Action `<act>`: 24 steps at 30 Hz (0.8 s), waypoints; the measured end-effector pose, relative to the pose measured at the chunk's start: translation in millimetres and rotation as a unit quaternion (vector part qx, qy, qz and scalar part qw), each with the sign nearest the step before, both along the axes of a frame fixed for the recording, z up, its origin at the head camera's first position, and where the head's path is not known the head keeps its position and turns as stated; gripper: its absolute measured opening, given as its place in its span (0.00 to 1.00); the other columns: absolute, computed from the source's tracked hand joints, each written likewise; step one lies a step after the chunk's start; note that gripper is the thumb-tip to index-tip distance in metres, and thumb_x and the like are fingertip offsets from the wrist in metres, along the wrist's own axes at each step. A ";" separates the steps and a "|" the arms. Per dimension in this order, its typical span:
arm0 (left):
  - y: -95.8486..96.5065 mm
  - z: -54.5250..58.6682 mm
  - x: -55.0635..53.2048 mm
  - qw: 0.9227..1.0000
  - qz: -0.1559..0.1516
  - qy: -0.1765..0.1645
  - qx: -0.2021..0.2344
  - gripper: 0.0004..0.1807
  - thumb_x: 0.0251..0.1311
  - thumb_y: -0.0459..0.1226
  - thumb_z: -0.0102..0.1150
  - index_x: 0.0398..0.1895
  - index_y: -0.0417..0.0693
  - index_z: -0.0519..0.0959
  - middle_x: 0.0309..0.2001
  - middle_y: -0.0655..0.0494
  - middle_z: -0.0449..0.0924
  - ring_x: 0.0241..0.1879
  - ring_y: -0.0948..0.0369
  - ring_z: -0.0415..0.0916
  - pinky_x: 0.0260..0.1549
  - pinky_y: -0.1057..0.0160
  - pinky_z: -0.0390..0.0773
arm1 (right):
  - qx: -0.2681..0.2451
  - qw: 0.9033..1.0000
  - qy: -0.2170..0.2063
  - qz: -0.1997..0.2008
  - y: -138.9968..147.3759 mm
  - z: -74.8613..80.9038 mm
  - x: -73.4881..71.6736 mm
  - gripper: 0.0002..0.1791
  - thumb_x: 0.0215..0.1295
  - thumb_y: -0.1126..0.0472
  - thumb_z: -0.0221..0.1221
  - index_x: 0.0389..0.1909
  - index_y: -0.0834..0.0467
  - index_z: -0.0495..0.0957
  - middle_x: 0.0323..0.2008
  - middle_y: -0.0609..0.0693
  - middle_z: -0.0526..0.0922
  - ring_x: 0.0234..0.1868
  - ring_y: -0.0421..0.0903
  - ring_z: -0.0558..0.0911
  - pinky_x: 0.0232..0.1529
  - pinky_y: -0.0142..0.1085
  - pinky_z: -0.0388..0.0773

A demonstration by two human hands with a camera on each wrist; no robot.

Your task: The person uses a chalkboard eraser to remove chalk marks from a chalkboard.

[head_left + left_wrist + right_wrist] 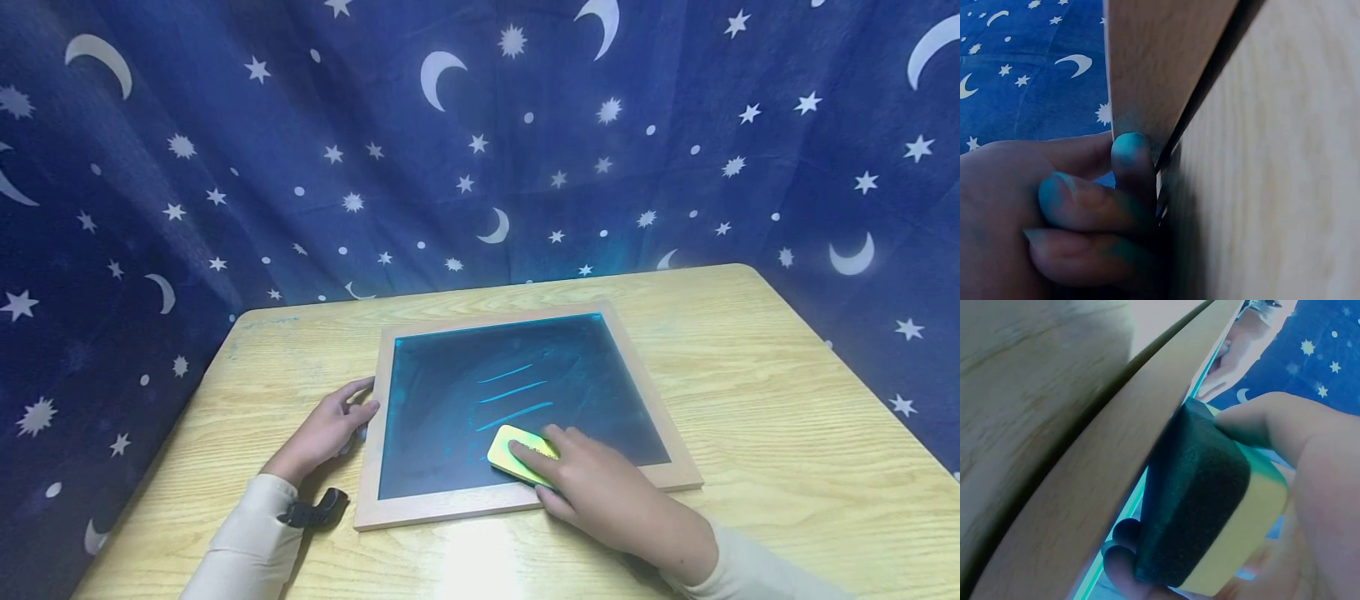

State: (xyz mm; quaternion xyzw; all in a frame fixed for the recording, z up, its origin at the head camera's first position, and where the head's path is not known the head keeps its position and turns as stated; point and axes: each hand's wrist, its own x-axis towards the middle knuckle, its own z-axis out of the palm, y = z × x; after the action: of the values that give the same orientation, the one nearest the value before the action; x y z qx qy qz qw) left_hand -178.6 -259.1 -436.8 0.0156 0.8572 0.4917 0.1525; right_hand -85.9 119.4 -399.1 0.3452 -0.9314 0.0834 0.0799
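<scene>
Yellow eraser (504, 447) gripped by the right hand (600, 485) on the chalkboard (427, 400), near the middle of its front edge.
The board's left edge is held by the left hand (326, 433); chalk lines (514, 416) can be seen beyond the eraser. It is judged light, with a soft dark pad (1191, 494) and firmer back, best taken by its sides.

A yellow eraser (500, 451) with a dark underside sits on the near part of a wood-framed blackboard (435, 400), nearer than three slanting blue lines (513, 392).
</scene>
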 end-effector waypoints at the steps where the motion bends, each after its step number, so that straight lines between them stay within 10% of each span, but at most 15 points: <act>1: 0.0 0.2 0.1 1.000 0.000 0.000 0.001 0.35 0.75 0.48 0.50 0.79 0.49 0.54 0.21 0.55 0.72 0.09 0.66 0.53 0.09 0.68 0.60 | 0.000 1.000 0.000 -0.001 -0.5 -0.3 0.4 0.27 0.66 0.53 0.61 0.67 0.46 0.75 0.43 0.48 0.74 0.34 0.41 0.70 0.30 0.34 0.72; 24: 1.1 0.5 0.2 1.000 0.002 -0.002 0.004 0.33 0.76 0.46 0.49 0.78 0.48 0.54 0.19 0.56 0.71 0.09 0.65 0.54 0.10 0.69 0.61 | 0.031 0.995 0.001 -0.097 30.3 13.8 -18.1 0.29 0.57 0.57 0.66 0.63 0.47 0.79 0.33 0.51 0.74 0.27 0.44 0.68 0.22 0.37 0.68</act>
State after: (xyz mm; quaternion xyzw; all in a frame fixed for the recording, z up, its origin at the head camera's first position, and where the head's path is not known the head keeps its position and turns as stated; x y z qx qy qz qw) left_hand -178.4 -258.0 -436.2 0.0136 0.8549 0.4953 0.1537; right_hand -104.0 149.8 -385.2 0.2554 -0.9626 0.0457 0.0782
